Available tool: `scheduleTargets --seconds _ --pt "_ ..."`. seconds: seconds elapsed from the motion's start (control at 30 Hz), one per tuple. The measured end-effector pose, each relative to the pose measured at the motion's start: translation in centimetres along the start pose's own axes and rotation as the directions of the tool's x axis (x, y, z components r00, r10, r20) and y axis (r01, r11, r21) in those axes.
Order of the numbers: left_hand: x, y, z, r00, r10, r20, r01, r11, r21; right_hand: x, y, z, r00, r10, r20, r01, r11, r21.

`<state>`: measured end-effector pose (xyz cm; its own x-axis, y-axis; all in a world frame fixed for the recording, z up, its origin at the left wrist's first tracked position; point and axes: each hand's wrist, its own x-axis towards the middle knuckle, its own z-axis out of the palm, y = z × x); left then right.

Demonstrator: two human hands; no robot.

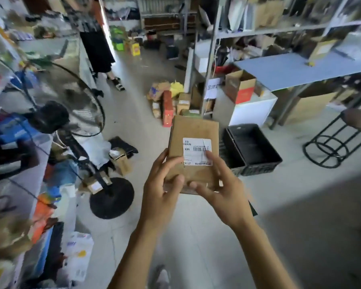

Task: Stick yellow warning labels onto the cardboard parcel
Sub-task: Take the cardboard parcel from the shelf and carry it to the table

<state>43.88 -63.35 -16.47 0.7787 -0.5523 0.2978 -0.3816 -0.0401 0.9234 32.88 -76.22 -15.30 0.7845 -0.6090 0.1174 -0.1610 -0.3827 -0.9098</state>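
I hold a small brown cardboard parcel (193, 130) up in front of me with both hands. A white shipping label (196, 150) with a barcode is stuck on its top face. My left hand (162, 190) grips the parcel's near left corner, thumb on top. My right hand (221, 188) holds the near right side, with the index finger lying over the white label. No yellow warning label shows on the parcel or in either hand.
A standing fan (71, 113) is at the left, over a cluttered bench. A black plastic crate (256, 151) sits on the floor at the right, near a black stool (340, 138) and a blue-topped table (290, 69). Boxes (167, 101) lie on the floor. A person (98, 42) stands at the back.
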Motion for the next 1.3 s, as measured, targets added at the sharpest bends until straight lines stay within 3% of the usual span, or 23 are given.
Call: scheduleTargets --seconds 0.2,0.47,0.77,1.03,1.3 --pt "8.7 0.1 7.8 0.958 0.105 0.268 -0.077 0.991 -0.111 4.0 1.7 -5.8 0.953 0.127 -0.277 -0.141 0.99 -0.029" --pt "15.9 1.1 23.9 0.815 0.221 0.536 -0.08 0.959 -0.274 7.9 8.0 -17.7 0.837 0.193 -0.512 -0.232 0.973 -0.014" --pt "23.0 4.6 42.6 0.753 0.302 0.584 -0.107 0.932 -0.345 14.4 15.8 -33.7 0.78 0.185 -0.597 -0.229 0.973 0.002" --pt "29.6 4.8 55.4 0.744 0.249 0.62 -0.063 0.95 -0.305 21.8 22.2 -43.8 0.764 0.222 -0.606 -0.257 0.966 0.029" --pt "41.3 3.6 70.1 0.749 0.254 0.612 -0.037 0.938 -0.345 34.5 29.2 -55.1 0.763 0.214 -0.611 -0.275 0.961 -0.007"
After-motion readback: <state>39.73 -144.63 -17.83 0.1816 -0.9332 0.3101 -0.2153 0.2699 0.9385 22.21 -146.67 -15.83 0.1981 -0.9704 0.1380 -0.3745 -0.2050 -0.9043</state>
